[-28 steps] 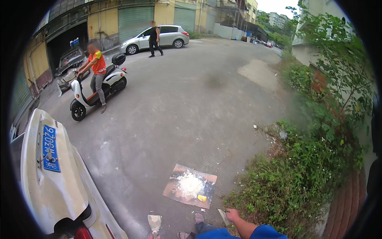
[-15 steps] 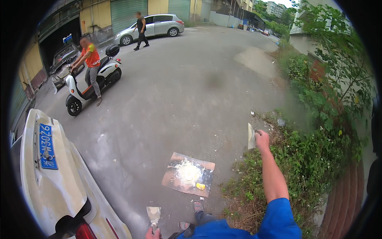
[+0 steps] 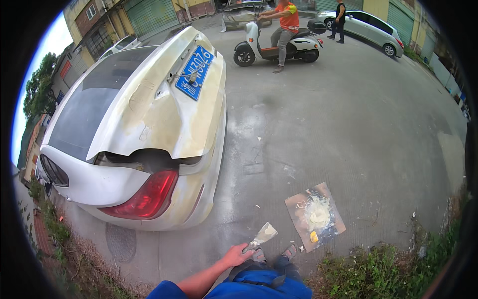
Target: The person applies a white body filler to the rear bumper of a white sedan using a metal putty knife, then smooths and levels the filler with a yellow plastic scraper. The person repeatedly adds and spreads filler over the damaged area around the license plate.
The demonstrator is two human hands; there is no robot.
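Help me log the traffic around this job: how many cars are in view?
3, maybe more hidden: the white car with filler patches at left, a dark car behind the scooter at top, and a silver car at top right.

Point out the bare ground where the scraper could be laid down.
Bare concrete lies between the white car's rear bumper and the brown board, just ahead of the left hand holding the putty knife. More open pavement beyond the board. The board is smeared with filler; weeds crowd its near side.

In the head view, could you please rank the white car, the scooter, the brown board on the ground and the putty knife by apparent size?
1. white car
2. scooter
3. brown board
4. putty knife

Nearness inflates the car.
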